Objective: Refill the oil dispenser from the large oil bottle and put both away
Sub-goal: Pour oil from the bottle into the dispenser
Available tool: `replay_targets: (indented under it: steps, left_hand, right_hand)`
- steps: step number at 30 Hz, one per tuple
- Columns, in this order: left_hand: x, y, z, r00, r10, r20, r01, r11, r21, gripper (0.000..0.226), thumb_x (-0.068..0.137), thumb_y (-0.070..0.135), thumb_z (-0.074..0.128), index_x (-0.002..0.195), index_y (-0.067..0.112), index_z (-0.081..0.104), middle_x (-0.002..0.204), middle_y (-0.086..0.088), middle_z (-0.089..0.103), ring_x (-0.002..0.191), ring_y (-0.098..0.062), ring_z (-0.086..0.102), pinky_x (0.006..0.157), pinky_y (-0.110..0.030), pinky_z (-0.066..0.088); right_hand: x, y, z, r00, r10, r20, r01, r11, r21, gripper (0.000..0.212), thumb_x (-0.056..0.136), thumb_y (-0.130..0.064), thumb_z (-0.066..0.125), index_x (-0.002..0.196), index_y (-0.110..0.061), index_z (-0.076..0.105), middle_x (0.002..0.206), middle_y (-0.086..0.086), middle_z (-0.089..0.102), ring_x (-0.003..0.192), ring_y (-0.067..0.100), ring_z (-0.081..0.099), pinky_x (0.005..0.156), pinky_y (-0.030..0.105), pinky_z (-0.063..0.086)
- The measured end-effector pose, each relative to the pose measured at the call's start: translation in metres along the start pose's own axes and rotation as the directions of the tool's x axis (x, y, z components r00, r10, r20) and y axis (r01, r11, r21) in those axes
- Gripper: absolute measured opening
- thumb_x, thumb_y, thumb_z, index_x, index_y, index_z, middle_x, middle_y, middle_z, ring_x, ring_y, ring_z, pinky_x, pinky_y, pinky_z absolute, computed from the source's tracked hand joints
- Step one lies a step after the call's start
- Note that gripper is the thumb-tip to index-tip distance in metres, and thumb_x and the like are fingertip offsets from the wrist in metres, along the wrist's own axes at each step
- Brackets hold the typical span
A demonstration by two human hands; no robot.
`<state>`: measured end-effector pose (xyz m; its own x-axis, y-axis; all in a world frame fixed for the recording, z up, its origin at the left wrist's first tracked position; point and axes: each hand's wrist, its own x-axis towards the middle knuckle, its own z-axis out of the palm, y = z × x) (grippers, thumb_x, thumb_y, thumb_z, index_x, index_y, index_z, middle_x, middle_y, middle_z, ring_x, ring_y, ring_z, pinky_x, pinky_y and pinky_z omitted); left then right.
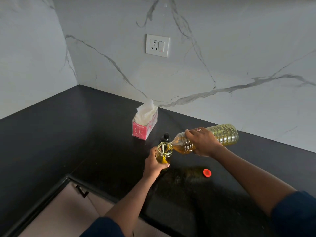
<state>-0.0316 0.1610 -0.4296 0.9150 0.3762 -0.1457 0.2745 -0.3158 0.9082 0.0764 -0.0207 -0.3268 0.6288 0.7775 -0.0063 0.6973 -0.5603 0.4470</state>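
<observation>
Black stone counter (68,134), corner of white marble wall. Large clear ribbed plastic oil bottle (222,134) tipped near level, right hand (204,141) wrapped round middle. Pink tissue box (144,127) behind. Small open glass oil dispenser (163,153) under bottle mouth, clasped by left hand (153,164). Black dispenser top (165,137) just behind. Red bottle cap (207,173) near right.

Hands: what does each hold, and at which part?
The left hand grips the dispenser round its body; right hand grips the oil bottle round its middle.
</observation>
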Motion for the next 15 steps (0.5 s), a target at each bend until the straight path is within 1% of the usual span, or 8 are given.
replay_targets:
  steps: [7,11,15]
  left_hand:
    - [0.0007,-0.0002,0.0002,1.000,-0.001,0.000,0.001,1.000,0.007,0.081,0.066,0.012,0.081,0.132,0.018,0.036,0.128,-0.003,0.052,0.118,-0.018,0.050,0.096,-0.025,0.039]
    - [0.0004,-0.0006,0.0001,1.000,0.007,-0.006,-0.007,1.000,0.009,0.080,0.066,0.012,0.081,0.132,0.017,0.036,0.127,-0.003,0.053,0.116,-0.017,0.051,0.092,-0.022,0.038]
    - [0.0002,-0.0004,0.0001,1.000,0.003,-0.004,-0.003,1.000,0.006,0.080,0.066,0.012,0.081,0.132,0.018,0.036,0.128,-0.003,0.053,0.116,-0.017,0.051,0.095,-0.024,0.040]
  right_hand:
    - [0.0004,0.0004,-0.0008,1.000,-0.005,0.006,0.005,1.000,0.002,0.080,0.069,-0.038,0.073,0.133,-0.011,0.033,0.124,0.008,0.057,0.107,0.027,0.057,0.098,0.039,0.042]
    - [-0.0001,-0.0001,-0.0023,1.000,-0.005,0.002,0.005,1.000,0.009,0.078,0.070,-0.037,0.072,0.133,-0.011,0.033,0.124,0.008,0.057,0.107,0.027,0.057,0.098,0.040,0.041]
    - [-0.0004,-0.0006,-0.0030,1.000,-0.005,-0.003,0.005,1.000,0.008,0.079,0.070,-0.038,0.072,0.133,-0.012,0.033,0.125,0.007,0.056,0.108,0.026,0.056,0.099,0.039,0.040]
